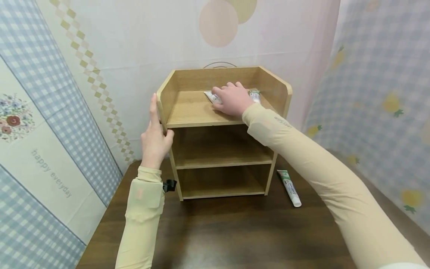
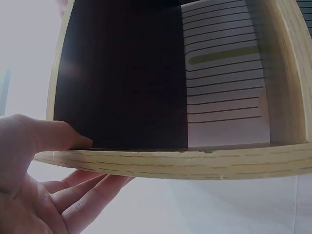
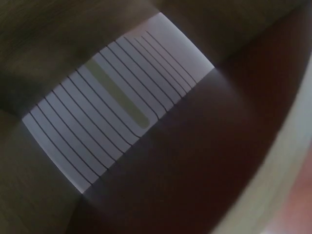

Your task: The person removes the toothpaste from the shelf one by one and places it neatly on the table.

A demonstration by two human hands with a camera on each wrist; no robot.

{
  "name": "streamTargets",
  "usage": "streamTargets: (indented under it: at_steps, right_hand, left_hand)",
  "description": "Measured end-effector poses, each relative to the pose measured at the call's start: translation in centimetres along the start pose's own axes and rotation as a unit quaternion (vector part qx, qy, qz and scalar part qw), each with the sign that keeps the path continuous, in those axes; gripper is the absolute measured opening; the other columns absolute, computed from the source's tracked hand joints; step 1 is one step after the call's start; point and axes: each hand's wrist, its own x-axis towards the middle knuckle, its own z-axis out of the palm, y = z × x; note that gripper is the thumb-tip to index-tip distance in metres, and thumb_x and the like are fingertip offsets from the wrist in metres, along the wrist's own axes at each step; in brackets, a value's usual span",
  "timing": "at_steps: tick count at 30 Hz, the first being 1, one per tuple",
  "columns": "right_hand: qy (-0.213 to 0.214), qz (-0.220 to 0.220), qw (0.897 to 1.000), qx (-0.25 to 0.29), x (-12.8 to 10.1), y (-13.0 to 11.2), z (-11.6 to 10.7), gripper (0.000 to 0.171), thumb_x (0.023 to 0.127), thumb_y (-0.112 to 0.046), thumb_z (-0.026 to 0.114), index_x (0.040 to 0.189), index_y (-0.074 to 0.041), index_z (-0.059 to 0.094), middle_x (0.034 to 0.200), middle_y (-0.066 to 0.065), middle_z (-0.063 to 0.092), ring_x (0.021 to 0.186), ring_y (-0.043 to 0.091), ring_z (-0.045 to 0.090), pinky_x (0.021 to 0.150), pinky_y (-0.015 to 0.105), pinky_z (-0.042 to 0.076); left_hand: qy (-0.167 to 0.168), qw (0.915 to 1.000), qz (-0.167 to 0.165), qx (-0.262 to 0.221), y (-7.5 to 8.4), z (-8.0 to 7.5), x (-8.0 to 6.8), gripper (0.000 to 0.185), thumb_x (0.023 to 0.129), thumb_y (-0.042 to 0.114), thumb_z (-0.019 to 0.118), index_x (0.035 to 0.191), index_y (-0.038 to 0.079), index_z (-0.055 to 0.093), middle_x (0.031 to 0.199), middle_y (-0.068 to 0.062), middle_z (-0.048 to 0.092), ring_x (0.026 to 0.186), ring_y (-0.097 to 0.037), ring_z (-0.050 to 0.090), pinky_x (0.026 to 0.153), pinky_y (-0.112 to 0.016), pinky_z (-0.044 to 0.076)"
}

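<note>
A light wooden three-tier shelf [image 1: 188,108] stands on the table. My left hand [image 1: 155,144] grips its left side panel, thumb on the inner face and fingers along the outside; in the left wrist view the thumb [image 2: 58,135] lies over the panel edge [image 2: 195,163]. On the top board, my right hand [image 1: 231,100] holds a white toothpaste tube [image 1: 212,97] between thumb and fingers, hiding most of it. Just right of that hand lies a second toothpaste tube [image 1: 255,96] with a green end. The right wrist view looks into the shelf, its wooden edge [image 3: 263,185] blurred.
A third toothpaste tube [image 1: 289,188], green and white, lies on the dark wooden table [image 1: 235,231] right of the shelf. Raised sides and a back wall [image 1: 218,77] border the top board. Behind hang patterned cloths [image 1: 151,37].
</note>
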Motion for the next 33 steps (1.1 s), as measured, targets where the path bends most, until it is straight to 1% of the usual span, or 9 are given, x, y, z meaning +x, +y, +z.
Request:
streamTargets:
  at_steps: [5, 8, 12, 15, 19, 21, 27, 31, 33]
  right_hand:
    - [0.003, -0.016, 1.0, 0.0, -0.2, -0.4, 0.7, 0.035, 0.094, -0.034, 0.051, 0.118, -0.01, 0.059, 0.111, 0.015, 0.067, 0.105, 0.034, 0.056, 0.091, 0.045, 0.038]
    - [0.028, -0.029, 0.999, 0.013, -0.7, -0.9, 0.8, 0.032, 0.094, -0.032, 0.053, 0.114, -0.009, 0.061, 0.109, 0.014, 0.068, 0.101, 0.034, 0.057, 0.088, 0.044, 0.039]
    - [0.066, -0.051, 0.996, 0.018, -0.9, -1.7, 0.6, 0.027, 0.094, -0.031, 0.053, 0.105, -0.008, 0.061, 0.101, 0.013, 0.067, 0.096, 0.034, 0.056, 0.086, 0.043, 0.039]
    - [0.084, -0.055, 0.995, 0.014, -1.1, -2.2, 0.3, 0.027, 0.094, -0.031, 0.053, 0.101, -0.007, 0.061, 0.095, 0.013, 0.066, 0.095, 0.034, 0.057, 0.088, 0.043, 0.038]
    - [0.1, -0.064, 0.993, 0.019, -1.8, -2.5, 0.3, 0.031, 0.094, -0.037, 0.054, 0.102, -0.008, 0.063, 0.093, 0.013, 0.065, 0.098, 0.033, 0.058, 0.092, 0.045, 0.039]
    - [0.118, -0.08, 0.99, 0.023, -2.3, -2.7, 0.5, 0.034, 0.094, -0.041, 0.055, 0.102, -0.009, 0.063, 0.092, 0.012, 0.064, 0.099, 0.034, 0.058, 0.093, 0.046, 0.039]
    - [0.192, -0.14, 0.971, 0.027, -3.6, -3.6, 1.6, 0.041, 0.09, -0.048, 0.058, 0.104, -0.009, 0.063, 0.084, 0.008, 0.058, 0.089, 0.03, 0.055, 0.082, 0.042, 0.041]
    - [0.21, -0.147, 0.967, 0.014, -4.4, -4.3, 2.0, 0.043, 0.089, -0.045, 0.062, 0.111, -0.008, 0.061, 0.086, 0.008, 0.057, 0.088, 0.029, 0.054, 0.081, 0.041, 0.041]
    - [0.222, -0.146, 0.964, 0.015, -4.7, -4.5, 2.0, 0.041, 0.089, -0.041, 0.063, 0.111, -0.008, 0.061, 0.086, 0.008, 0.057, 0.087, 0.029, 0.054, 0.08, 0.041, 0.041]
  left_hand:
    - [-0.012, 0.9999, -0.003, -0.001, -0.2, 0.0, -0.2, 0.096, 0.083, 0.005, 0.054, 0.154, 0.038, -0.001, 0.128, -0.02, 0.061, 0.059, -0.032, 0.05, 0.054, -0.039, 0.038]
    - [-0.016, 0.9998, -0.007, -0.003, -0.4, -0.3, -0.2, 0.096, 0.083, 0.005, 0.053, 0.154, 0.039, -0.002, 0.129, -0.02, 0.06, 0.06, -0.033, 0.051, 0.054, -0.039, 0.039]
    - [-0.005, 1.0, -0.006, 0.001, -0.7, -0.8, 0.0, 0.094, 0.083, 0.004, 0.051, 0.155, 0.038, -0.001, 0.127, -0.02, 0.061, 0.061, -0.034, 0.053, 0.054, -0.04, 0.038]
    - [0.003, 1.0, 0.001, 0.005, -0.7, -1.0, 0.2, 0.094, 0.083, 0.004, 0.051, 0.155, 0.036, 0.0, 0.127, -0.021, 0.061, 0.061, -0.034, 0.053, 0.054, -0.04, 0.037]
    - [0.001, 1.0, 0.004, 0.006, -0.7, -1.0, 0.4, 0.094, 0.082, 0.005, 0.051, 0.155, 0.036, 0.0, 0.128, -0.022, 0.06, 0.064, -0.035, 0.055, 0.055, -0.041, 0.038]
    - [0.0, 1.0, 0.001, 0.006, -0.8, -0.9, 0.4, 0.094, 0.082, 0.004, 0.051, 0.155, 0.037, 0.0, 0.128, -0.022, 0.061, 0.065, -0.035, 0.055, 0.056, -0.042, 0.039]
    - [-0.003, 1.0, -0.007, 0.006, -1.1, -1.1, 0.3, 0.095, 0.083, 0.004, 0.051, 0.155, 0.037, 0.0, 0.123, -0.023, 0.062, 0.066, -0.036, 0.056, 0.059, -0.045, 0.042]
    - [0.001, 0.9999, -0.008, 0.006, -1.3, -1.2, 0.2, 0.094, 0.082, 0.005, 0.052, 0.155, 0.037, 0.0, 0.118, -0.022, 0.063, 0.068, -0.037, 0.056, 0.061, -0.047, 0.042]
    - [0.004, 1.0, -0.006, 0.007, -1.3, -1.2, 0.2, 0.095, 0.082, 0.006, 0.052, 0.155, 0.037, 0.0, 0.117, -0.022, 0.063, 0.068, -0.037, 0.056, 0.061, -0.047, 0.042]
